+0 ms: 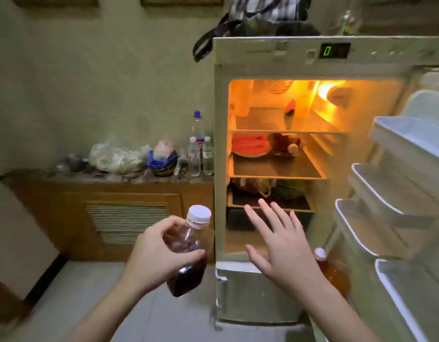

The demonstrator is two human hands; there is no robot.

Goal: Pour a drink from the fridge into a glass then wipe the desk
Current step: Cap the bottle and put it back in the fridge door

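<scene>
left hand (159, 253) fingers clenched round tilted bottle (189, 250), right hand (280, 245) palm-down, fingers splayed before open fridge (221, 149)

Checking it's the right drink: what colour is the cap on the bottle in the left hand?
White, on the bottle held by the left hand, seen in the head view.

In my left hand (161, 253) the clear, glossy plastic bottle (189, 253) with its matt white ribbed plastic cap catches a highlight over the dark drink. At two o'clock from it, the cream fridge cabinet (221, 156) looks smooth and painted, its glass-like shelves (275, 169) shining under amber light. At three o'clock the white door trays (386, 183) are smooth plastic. At ten o'clock the brown wooden cabinet (73, 218) has a dull varnish under a polished, stone-like top.
</scene>
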